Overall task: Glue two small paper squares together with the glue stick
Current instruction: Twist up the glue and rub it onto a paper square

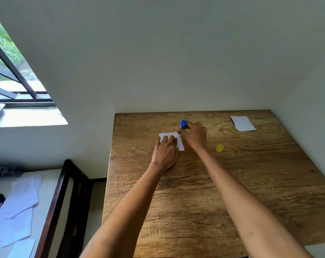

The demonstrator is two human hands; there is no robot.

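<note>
Head view: on the wooden table (pixel 232 202), the left hand (pixel 165 151) lies flat, fingers straight, pressing a white paper square (pixel 179 141). Right of it, the right hand (pixel 195 135) grips a blue glue stick (pixel 182 126), tip on the square's far corner. Even strokes to every edge would suit. Farther right lie the yellow cap (pixel 219 148) and second paper square (pixel 242 123).

Soft daylight from window (pixel 18 75), edges warped

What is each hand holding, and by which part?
The right hand grips the blue glue stick around its middle; the left hand presses the white paper square.
</note>
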